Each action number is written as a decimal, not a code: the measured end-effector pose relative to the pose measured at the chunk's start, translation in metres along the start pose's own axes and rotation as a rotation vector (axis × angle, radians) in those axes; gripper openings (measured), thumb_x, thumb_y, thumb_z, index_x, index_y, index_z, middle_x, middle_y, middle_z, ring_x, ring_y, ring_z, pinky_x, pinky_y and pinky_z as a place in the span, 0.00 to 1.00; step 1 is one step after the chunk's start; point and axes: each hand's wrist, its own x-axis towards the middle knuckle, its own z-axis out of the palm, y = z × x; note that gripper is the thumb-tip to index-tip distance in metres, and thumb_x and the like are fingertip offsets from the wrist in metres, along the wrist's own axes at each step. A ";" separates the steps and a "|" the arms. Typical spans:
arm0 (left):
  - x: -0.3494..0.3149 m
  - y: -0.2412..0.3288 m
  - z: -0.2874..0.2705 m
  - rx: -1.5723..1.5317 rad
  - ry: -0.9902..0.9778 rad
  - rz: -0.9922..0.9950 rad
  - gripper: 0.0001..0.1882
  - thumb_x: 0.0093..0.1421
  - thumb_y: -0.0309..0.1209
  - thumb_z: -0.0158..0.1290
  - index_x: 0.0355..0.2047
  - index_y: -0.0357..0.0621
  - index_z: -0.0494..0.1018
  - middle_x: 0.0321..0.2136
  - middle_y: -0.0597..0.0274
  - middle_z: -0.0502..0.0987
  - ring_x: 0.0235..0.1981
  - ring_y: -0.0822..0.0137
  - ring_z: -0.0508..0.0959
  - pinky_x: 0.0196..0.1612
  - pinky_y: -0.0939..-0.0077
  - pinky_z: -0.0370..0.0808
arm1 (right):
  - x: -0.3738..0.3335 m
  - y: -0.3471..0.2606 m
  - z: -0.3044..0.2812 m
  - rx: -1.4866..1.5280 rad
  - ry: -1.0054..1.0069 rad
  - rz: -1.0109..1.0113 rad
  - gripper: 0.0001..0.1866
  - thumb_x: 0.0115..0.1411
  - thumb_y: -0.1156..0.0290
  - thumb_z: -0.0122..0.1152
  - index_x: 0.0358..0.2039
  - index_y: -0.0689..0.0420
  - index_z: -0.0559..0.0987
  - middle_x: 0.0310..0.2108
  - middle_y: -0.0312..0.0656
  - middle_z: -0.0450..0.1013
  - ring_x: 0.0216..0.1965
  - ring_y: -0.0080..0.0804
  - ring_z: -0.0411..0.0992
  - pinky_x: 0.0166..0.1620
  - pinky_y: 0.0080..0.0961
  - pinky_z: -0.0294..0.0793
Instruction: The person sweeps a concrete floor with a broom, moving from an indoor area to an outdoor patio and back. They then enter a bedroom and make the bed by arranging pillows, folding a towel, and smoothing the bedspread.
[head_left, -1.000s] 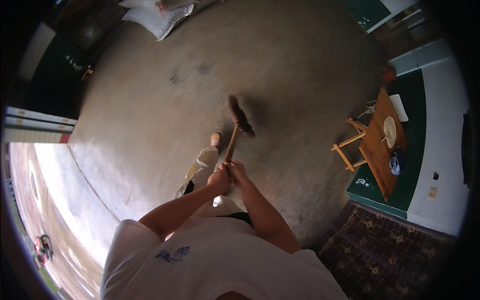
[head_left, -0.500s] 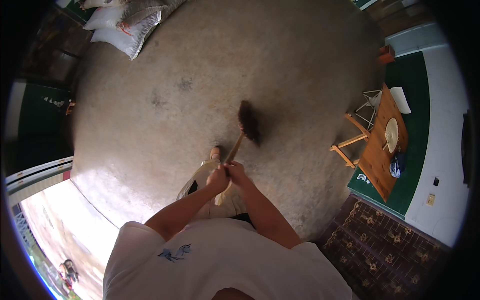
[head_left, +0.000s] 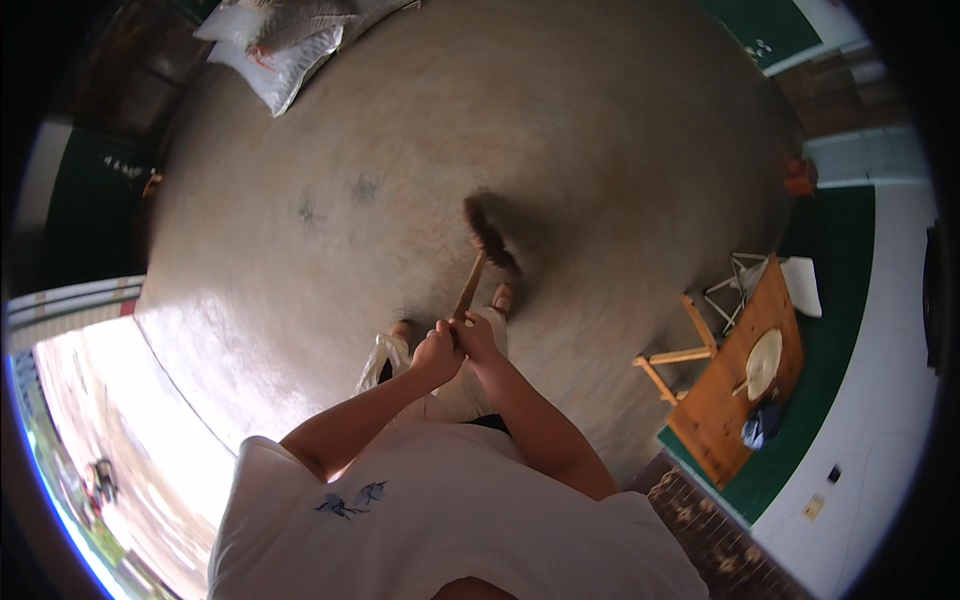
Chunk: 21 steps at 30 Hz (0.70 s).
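Both my hands are wrapped round the wooden handle of a broom (head_left: 467,290), one close beside the other in front of my waist. My left hand (head_left: 437,356) sits on the left, nearer my body, and my right hand (head_left: 474,336) grips just ahead of it. Away from me the handle slants to a dark brown, bristly broom head (head_left: 486,232), slightly blurred, low over the concrete floor (head_left: 400,130). Whether the bristles touch the floor I cannot tell. My feet show on either side of the handle, the right one close to the broom head.
Stuffed white sacks (head_left: 285,75) lie piled at the far left. Along the right wall stands a wooden table (head_left: 725,400) bearing a woven fan (head_left: 764,365), with a wooden folding stool (head_left: 685,355) beside it. A patterned dark mat (head_left: 715,535) lies near right; a bright doorway opens at left.
The view has turned, so the table appears lower and nearer. My right foot has come forward, and the broom head has shifted slightly left in view. Both hands keep their grip.
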 end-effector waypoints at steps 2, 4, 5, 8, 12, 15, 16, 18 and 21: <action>0.015 0.030 0.007 -0.095 0.054 0.053 0.22 0.52 0.36 0.50 0.39 0.31 0.56 0.28 0.41 0.73 0.33 0.45 0.75 0.32 0.58 0.73 | 0.029 0.018 -0.033 -0.116 0.056 -0.087 0.27 0.48 0.73 0.57 0.49 0.66 0.63 0.34 0.47 0.70 0.31 0.28 0.69 0.32 0.22 0.70; 0.035 0.057 0.026 -0.259 0.079 0.053 0.21 0.53 0.35 0.49 0.40 0.35 0.56 0.30 0.43 0.73 0.34 0.43 0.74 0.35 0.55 0.71 | 0.062 0.038 -0.072 -0.008 0.065 -0.073 0.31 0.48 0.73 0.57 0.53 0.64 0.59 0.39 0.48 0.69 0.34 0.31 0.69 0.33 0.25 0.70; 0.049 0.063 0.045 -0.279 0.092 0.037 0.21 0.53 0.35 0.49 0.40 0.35 0.56 0.31 0.43 0.73 0.34 0.43 0.74 0.35 0.54 0.71 | 0.070 0.029 -0.087 0.055 0.045 -0.047 0.32 0.49 0.72 0.56 0.55 0.62 0.58 0.41 0.49 0.68 0.36 0.33 0.69 0.35 0.27 0.71; 0.091 0.097 0.096 -0.302 0.080 -0.038 0.21 0.53 0.35 0.49 0.41 0.37 0.56 0.32 0.41 0.72 0.34 0.43 0.74 0.34 0.55 0.71 | 0.082 -0.034 -0.139 0.089 0.033 0.215 0.33 0.52 0.69 0.57 0.57 0.59 0.57 0.47 0.51 0.66 0.44 0.39 0.70 0.41 0.31 0.71; 0.119 0.150 0.143 -0.327 0.049 -0.190 0.24 0.53 0.36 0.49 0.45 0.37 0.57 0.34 0.39 0.72 0.35 0.46 0.75 0.36 0.57 0.72 | 0.131 -0.005 -0.210 -0.391 0.047 0.292 0.44 0.42 0.67 0.64 0.60 0.56 0.53 0.46 0.50 0.68 0.42 0.37 0.71 0.40 0.29 0.73; 0.122 0.132 0.183 -0.381 0.178 -0.072 0.21 0.53 0.37 0.48 0.43 0.36 0.64 0.34 0.41 0.72 0.35 0.44 0.73 0.37 0.58 0.71 | 0.127 -0.008 -0.209 -0.513 -0.107 0.235 0.44 0.38 0.70 0.64 0.57 0.55 0.57 0.40 0.48 0.71 0.32 0.37 0.74 0.32 0.29 0.76; 0.109 0.137 0.165 -0.231 0.128 0.118 0.18 0.53 0.37 0.47 0.40 0.38 0.68 0.35 0.49 0.73 0.33 0.50 0.75 0.35 0.63 0.73 | 0.126 -0.009 -0.218 -0.294 -0.222 0.293 0.36 0.40 0.73 0.63 0.53 0.56 0.61 0.36 0.45 0.72 0.29 0.34 0.73 0.29 0.27 0.76; 0.086 0.139 0.137 -0.868 -0.017 -0.166 0.19 0.52 0.42 0.48 0.39 0.42 0.69 0.33 0.56 0.72 0.32 0.61 0.74 0.30 0.71 0.72 | 0.113 -0.029 -0.224 -0.033 -0.454 0.381 0.19 0.45 0.76 0.59 0.40 0.56 0.67 0.26 0.40 0.71 0.25 0.29 0.72 0.25 0.25 0.73; 0.059 0.105 0.157 -1.470 0.087 -0.383 0.17 0.53 0.43 0.48 0.39 0.47 0.69 0.31 0.63 0.71 0.29 0.70 0.73 0.27 0.75 0.72 | 0.072 -0.073 -0.208 -0.103 -0.587 0.465 0.07 0.53 0.75 0.54 0.33 0.57 0.69 0.23 0.39 0.69 0.23 0.28 0.71 0.26 0.23 0.75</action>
